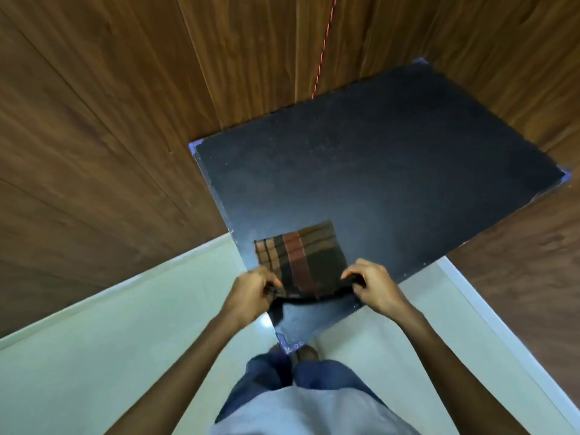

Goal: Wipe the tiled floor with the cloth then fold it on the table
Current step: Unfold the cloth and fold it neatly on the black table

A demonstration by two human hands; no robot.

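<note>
A dark striped cloth (301, 257), brown with orange and tan bands, lies partly folded on the near corner of the black table (392, 171). My left hand (251, 291) pinches its near left edge. My right hand (373, 284) pinches its near right edge. Between the hands the near edge is lifted off the table and hangs as a dark band. The far part of the cloth rests flat on the tabletop.
The table stands in a corner of brown wood-panelled walls (110, 136). A red cord (323, 51) runs down the wall behind it. Pale tiled floor (110, 340) spreads to the left and below. My feet (295, 353) stand at the table's near corner.
</note>
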